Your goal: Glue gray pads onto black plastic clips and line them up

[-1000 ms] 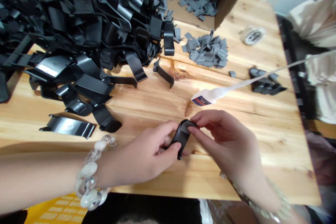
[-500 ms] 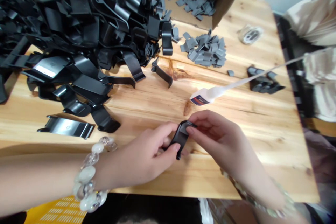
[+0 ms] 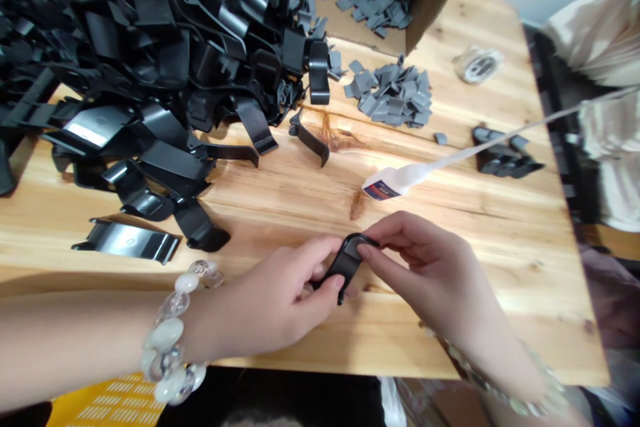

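Over the front part of the wooden table, my left hand (image 3: 285, 297) grips a curved black plastic clip (image 3: 343, 268) between thumb and fingers. A small grey pad (image 3: 353, 247) lies on the clip's inner face near its upper end. My right hand (image 3: 420, 260) is closed on that same upper end, its thumb at the pad's edge and its fingers behind. The fingertips hide part of the clip's end. Behind my hands, a white glue bottle (image 3: 387, 184) with a long thin nozzle lies on its side.
A large heap of black clips (image 3: 165, 73) covers the left and back. Grey pads (image 3: 393, 97) lie piled before a cardboard box (image 3: 435, 0) holding more pads. At right are several grouped clips (image 3: 505, 153) and a clear tape roll (image 3: 480, 65). A yellow basket (image 3: 110, 403) is below the table edge.
My right thumb has shifted slightly to the right along the clip's upper end, so more of the grey pad shows. My left hand keeps its grip, almost still.
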`<state>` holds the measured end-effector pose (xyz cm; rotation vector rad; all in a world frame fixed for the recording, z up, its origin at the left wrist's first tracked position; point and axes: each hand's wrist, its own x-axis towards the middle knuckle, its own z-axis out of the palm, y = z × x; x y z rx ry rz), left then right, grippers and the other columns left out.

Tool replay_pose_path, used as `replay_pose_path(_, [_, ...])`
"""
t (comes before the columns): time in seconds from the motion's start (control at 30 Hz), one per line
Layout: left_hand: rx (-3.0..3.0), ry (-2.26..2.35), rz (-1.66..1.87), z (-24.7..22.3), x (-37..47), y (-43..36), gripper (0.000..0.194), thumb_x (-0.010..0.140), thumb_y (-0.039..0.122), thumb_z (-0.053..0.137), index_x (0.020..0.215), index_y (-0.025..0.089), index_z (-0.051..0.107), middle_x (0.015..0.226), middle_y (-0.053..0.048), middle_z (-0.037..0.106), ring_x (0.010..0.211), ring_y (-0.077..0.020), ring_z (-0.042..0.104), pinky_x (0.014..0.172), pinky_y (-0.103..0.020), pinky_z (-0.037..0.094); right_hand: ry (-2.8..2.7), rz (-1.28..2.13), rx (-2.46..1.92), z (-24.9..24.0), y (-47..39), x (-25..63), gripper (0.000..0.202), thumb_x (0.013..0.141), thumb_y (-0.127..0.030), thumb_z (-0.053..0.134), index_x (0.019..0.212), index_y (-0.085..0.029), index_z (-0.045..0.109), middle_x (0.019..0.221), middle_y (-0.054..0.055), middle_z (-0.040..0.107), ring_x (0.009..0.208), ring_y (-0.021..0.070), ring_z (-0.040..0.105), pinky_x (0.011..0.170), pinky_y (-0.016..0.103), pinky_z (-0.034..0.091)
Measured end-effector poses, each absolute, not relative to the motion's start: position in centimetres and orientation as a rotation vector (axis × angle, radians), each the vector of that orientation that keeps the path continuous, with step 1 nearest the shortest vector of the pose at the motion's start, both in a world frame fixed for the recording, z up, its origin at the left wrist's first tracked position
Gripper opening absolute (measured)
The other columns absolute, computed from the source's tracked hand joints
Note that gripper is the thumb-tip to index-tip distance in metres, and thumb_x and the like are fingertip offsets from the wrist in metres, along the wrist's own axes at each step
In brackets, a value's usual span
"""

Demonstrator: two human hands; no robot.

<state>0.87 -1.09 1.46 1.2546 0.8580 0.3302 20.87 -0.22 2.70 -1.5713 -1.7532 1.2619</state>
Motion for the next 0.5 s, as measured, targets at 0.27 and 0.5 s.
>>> replay_pose_path(0.27, [1.251,0.909,0.384,0.83,1.32,-1.82,0.034,0.093,0.029,0.046,0.127,0.022,0.050,0.089,-0.004,0.069,0.083,-0.0182,0.066,0.078,-0.031,0.053,-1.762,1.250,-1.582,2.85,-0.45,20.86,0.005,0.082,-0.024,0.065,0.080,-0.020,0.064,0.075,0.002,0.071,0.070,0.0150,0.068,0.063,0.025,0.055])
replay_pose_path(0.5, [1.001,0.811,0.380,1.29,1.14,-1.03,0.027,0.096,0.027,0.044,0.122,0.022,0.050,0.102,-0.006,0.071,0.098,-0.0171,0.067,0.084,-0.028,0.052,-1.604,1.402,-1.498,2.89,-0.25,21.01,0.015,0.082,-0.028,0.066,0.094,-0.019,0.065,0.089,0.004,0.072,0.081,0.0154,0.069,0.072,0.026,0.057])
